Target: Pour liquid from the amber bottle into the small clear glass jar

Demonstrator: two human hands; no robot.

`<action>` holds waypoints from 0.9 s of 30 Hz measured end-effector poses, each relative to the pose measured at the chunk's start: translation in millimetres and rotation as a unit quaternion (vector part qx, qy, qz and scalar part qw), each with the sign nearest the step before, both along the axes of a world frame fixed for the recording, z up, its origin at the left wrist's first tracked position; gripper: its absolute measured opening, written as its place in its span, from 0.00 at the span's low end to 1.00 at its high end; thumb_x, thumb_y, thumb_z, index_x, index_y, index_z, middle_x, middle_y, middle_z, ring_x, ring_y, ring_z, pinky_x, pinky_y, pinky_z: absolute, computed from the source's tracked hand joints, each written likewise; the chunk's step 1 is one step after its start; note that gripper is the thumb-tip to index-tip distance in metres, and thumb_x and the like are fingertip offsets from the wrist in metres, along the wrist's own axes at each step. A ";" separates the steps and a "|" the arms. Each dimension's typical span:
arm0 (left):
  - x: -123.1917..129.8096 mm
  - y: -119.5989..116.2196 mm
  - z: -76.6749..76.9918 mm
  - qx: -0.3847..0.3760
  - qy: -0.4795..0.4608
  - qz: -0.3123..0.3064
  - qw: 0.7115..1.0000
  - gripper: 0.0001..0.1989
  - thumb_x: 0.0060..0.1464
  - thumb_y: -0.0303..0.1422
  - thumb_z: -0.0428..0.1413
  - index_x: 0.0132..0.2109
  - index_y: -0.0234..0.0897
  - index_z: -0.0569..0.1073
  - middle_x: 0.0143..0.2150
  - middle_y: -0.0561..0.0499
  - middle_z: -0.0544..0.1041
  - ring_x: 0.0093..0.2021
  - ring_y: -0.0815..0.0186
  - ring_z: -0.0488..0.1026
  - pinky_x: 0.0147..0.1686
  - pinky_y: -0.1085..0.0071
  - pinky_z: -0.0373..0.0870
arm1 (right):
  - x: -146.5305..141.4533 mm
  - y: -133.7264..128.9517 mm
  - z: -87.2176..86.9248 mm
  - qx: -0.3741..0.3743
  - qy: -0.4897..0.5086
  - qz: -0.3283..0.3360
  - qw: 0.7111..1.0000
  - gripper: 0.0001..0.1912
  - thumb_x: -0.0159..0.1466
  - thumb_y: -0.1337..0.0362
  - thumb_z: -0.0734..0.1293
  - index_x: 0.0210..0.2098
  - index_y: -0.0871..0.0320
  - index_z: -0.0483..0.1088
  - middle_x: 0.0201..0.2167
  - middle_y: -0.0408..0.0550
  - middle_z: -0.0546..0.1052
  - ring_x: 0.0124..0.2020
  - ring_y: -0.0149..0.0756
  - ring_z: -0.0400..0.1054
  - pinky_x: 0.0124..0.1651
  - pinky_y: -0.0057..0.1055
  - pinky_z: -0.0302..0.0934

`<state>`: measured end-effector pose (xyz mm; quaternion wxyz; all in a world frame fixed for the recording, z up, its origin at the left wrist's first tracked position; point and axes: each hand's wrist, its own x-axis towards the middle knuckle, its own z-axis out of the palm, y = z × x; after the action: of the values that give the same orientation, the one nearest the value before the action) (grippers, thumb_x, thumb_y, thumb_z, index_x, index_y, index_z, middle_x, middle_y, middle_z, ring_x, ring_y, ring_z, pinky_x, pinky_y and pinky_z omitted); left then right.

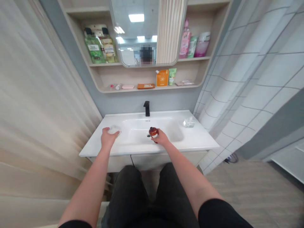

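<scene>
My right hand (161, 137) is wrapped round a brown bottle (153, 131) with a dark cap and a pale label, held over the front of the white sink (174, 129). On the left, my left hand (109, 136) grips a clear, whitish container (114, 129) between thumb and fingers, at the left side of the counter. Whether that container rests on the counter or is slightly raised, I cannot tell. Behind the sink stands a black faucet (147, 108). The drain shows just left of the bottle.
A clear glass-like container (189, 122) sits on the counter's right side. Above, a shelf unit (133, 76) holds an orange pouch (162, 78), a green tube (172, 76) and several bottles. A mirror (135, 34) hangs in front. Curtains (47, 79) flank the left, with a white grid-patterned curtain (256, 72) at right.
</scene>
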<state>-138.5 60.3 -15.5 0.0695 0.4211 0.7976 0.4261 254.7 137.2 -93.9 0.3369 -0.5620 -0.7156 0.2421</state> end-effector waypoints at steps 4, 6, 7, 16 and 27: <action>50.1 18.3 -15.5 0.035 -0.060 -0.077 0.995 0.38 0.47 0.46 0.75 0.61 0.44 0.71 0.52 0.46 0.83 0.52 0.51 0.82 0.56 0.54 0.77 | -1.0 0.2 -1.8 0.013 0.002 0.033 0.999 0.34 0.53 0.59 0.84 0.56 0.52 0.71 0.54 0.51 0.83 0.54 0.51 0.78 0.57 0.42 0.70; 74.7 24.6 -25.1 0.062 -0.081 -0.118 0.988 0.36 0.47 0.42 0.75 0.60 0.43 0.71 0.56 0.46 0.82 0.53 0.53 0.82 0.58 0.55 0.76 | -1.4 -0.5 -1.9 0.027 -0.009 0.052 0.998 0.36 0.52 0.60 0.84 0.58 0.52 0.71 0.56 0.52 0.82 0.56 0.50 0.78 0.59 0.43 0.70; 86.1 26.7 -29.8 0.073 -0.088 -0.135 0.984 0.36 0.46 0.40 0.75 0.60 0.43 0.71 0.57 0.46 0.82 0.54 0.53 0.82 0.59 0.56 0.76 | -1.6 -1.1 -1.8 0.032 -0.015 0.058 0.998 0.37 0.52 0.61 0.84 0.59 0.52 0.71 0.57 0.52 0.81 0.57 0.50 0.77 0.60 0.43 0.69; 141.3 33.5 -59.2 0.077 -0.123 -0.204 0.968 0.34 0.46 0.34 0.75 0.60 0.41 0.74 0.55 0.45 0.83 0.53 0.53 0.82 0.57 0.58 0.77 | -4.8 -4.9 0.5 0.025 -0.034 0.089 0.995 0.40 0.54 0.62 0.84 0.63 0.51 0.71 0.58 0.52 0.80 0.57 0.49 0.76 0.61 0.42 0.68; 135.5 46.0 -70.0 0.046 -0.100 -0.220 0.969 0.38 0.46 0.35 0.77 0.63 0.40 0.73 0.57 0.43 0.83 0.53 0.53 0.82 0.56 0.59 0.76 | -4.3 1.4 -4.2 0.023 -0.029 0.095 0.995 0.40 0.54 0.63 0.83 0.64 0.51 0.71 0.57 0.51 0.83 0.57 0.50 0.78 0.60 0.41 0.69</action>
<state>-3.1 106.3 -85.5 0.2214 0.5445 0.6537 0.4766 250.4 138.6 -98.0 0.3041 -0.4904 -0.7807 0.2398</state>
